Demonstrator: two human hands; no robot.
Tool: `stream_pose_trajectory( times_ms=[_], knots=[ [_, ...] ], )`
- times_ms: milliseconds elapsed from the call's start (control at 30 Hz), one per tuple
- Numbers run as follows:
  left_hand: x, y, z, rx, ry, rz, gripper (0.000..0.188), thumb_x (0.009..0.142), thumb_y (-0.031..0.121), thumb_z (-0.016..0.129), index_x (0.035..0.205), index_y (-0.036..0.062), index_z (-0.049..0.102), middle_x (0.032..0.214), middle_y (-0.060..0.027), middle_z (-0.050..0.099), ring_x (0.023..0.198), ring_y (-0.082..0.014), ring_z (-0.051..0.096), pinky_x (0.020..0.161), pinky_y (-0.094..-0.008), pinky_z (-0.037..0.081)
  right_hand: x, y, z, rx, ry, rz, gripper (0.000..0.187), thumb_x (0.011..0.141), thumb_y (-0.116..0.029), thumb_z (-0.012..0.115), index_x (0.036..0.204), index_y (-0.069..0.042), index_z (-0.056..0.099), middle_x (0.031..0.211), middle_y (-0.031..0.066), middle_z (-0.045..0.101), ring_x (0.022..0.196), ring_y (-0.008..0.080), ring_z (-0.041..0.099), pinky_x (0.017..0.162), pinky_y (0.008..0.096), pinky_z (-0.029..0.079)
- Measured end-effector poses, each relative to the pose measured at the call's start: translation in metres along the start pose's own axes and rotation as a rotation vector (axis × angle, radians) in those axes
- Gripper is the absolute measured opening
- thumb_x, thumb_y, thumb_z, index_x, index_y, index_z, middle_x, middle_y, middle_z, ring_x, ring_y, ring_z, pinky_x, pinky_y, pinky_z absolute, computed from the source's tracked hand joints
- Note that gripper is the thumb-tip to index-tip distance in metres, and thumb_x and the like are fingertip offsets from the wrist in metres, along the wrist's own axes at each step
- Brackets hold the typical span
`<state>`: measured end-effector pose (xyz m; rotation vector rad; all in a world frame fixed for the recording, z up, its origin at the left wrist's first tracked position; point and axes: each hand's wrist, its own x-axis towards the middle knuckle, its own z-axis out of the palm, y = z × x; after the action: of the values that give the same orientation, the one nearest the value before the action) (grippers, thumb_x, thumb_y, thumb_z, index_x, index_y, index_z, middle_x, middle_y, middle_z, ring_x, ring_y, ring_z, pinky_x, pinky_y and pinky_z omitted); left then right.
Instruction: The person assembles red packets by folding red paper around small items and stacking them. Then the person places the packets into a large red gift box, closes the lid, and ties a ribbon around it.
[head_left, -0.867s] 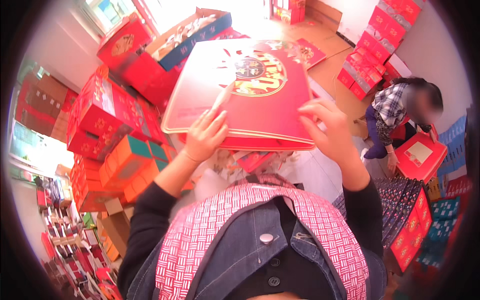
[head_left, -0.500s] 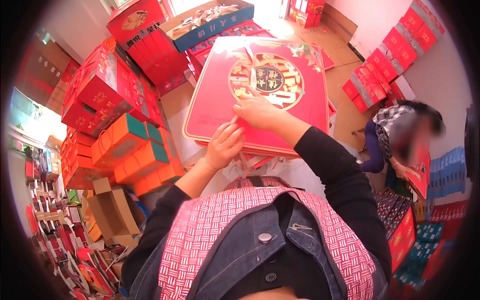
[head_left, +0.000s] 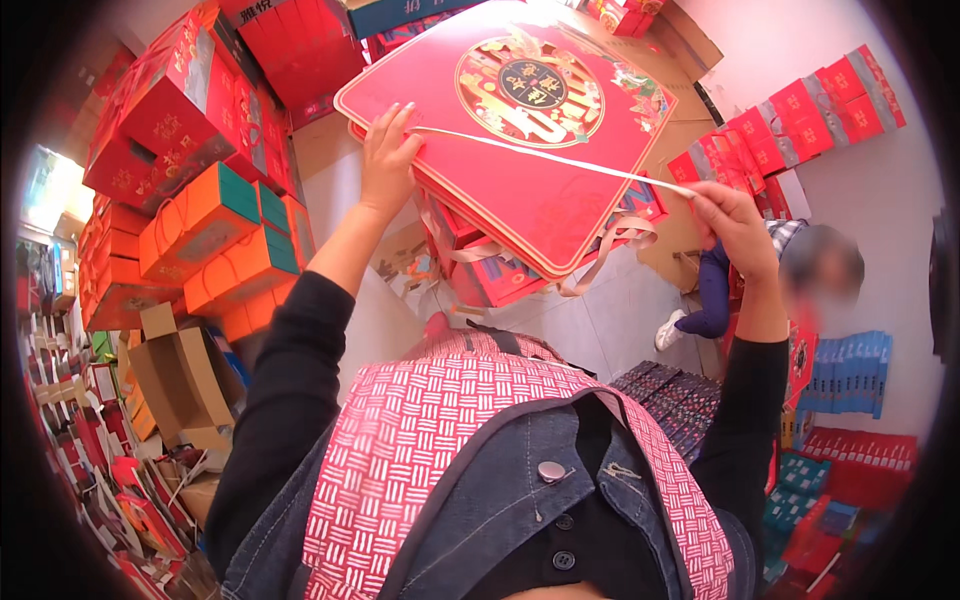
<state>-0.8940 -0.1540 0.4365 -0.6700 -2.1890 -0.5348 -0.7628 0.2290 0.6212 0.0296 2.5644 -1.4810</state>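
A large red square gift-box panel [head_left: 500, 195] with gold edging and a round decorated cut-out lies on a red stack, one corner pointing at me. Across it runs a thin pale ribbon [head_left: 545, 154], stretched nearly straight. Pinched between the fingers and thumb of my right hand [head_left: 735, 222], off the panel's right side, is the ribbon's right end. My left hand [head_left: 388, 160] rests on the panel's left corner with its fingers extended. The ribbon's other end meets the panel beside those fingertips; how it is fixed there is hidden.
Loose pink ribbons [head_left: 625, 235] hang from the stack's near side. Orange and green boxes [head_left: 205, 225] and an open cardboard carton [head_left: 185, 380] stand at left. To the right a person [head_left: 712, 290] bends low, near dark patterned boxes [head_left: 672, 400] and blue packages [head_left: 848, 372].
The panel has turned so a corner faces me. My hands, close together before, are now far apart: left on the corner, right drawn out rightward with the ribbon. The view has shifted.
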Motion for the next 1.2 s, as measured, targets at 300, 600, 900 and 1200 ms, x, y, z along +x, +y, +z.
stream_pose_trajectory(
  times_ms=[300,600,900,1200],
  knots=[
    [-0.042,0.102,-0.016,-1.423,-0.195,-1.319,0.021,0.087,0.01,0.057,0.103,-0.0026,0.05,0.1,-0.0143,0.06,0.087,-0.0233,0.063,0.077,-0.0314,0.052,0.034,-0.009,0.062,0.716,0.542,-0.082,0.017,0.091,-0.008,0.052,0.105,-0.001,0.055,0.069,-0.0004,0.054,0.053,0.0047,0.046,0.048,0.0163,0.034],
    [-0.024,0.133,0.012,-1.705,-0.164,-1.562,0.014,0.089,0.009,0.053,0.097,-0.0017,0.053,0.095,-0.0143,0.063,0.084,-0.0242,0.065,0.073,-0.0351,0.055,0.09,-0.006,0.12,0.261,-0.384,-0.041,0.011,0.09,-0.007,0.051,0.093,0.001,0.059,0.069,0.0014,0.057,0.056,0.0075,0.056,0.053,0.0184,0.044],
    [-0.027,0.135,-0.004,-1.644,-0.131,-1.57,0.012,0.088,0.006,0.054,0.098,-0.0013,0.055,0.093,-0.0113,0.064,0.08,-0.0191,0.065,0.067,-0.0286,0.056,0.095,0.008,0.157,-0.873,-0.281,-0.516,0.016,0.087,-0.015,0.052,0.083,0.0,0.056,0.072,0.015,0.059,0.069,0.033,0.058,0.061,0.0361,0.047],
    [-0.023,0.134,-0.007,-1.64,-0.132,-1.565,0.011,0.087,0.004,0.054,0.097,-0.0016,0.055,0.09,-0.0095,0.064,0.078,-0.0168,0.065,0.065,-0.0278,0.056,0.106,0.02,0.162,-0.481,-0.361,-0.341,0.017,0.086,-0.014,0.052,0.079,0.002,0.053,0.072,0.0191,0.055,0.069,0.0342,0.056,0.061,0.0372,0.044]
  ],
)
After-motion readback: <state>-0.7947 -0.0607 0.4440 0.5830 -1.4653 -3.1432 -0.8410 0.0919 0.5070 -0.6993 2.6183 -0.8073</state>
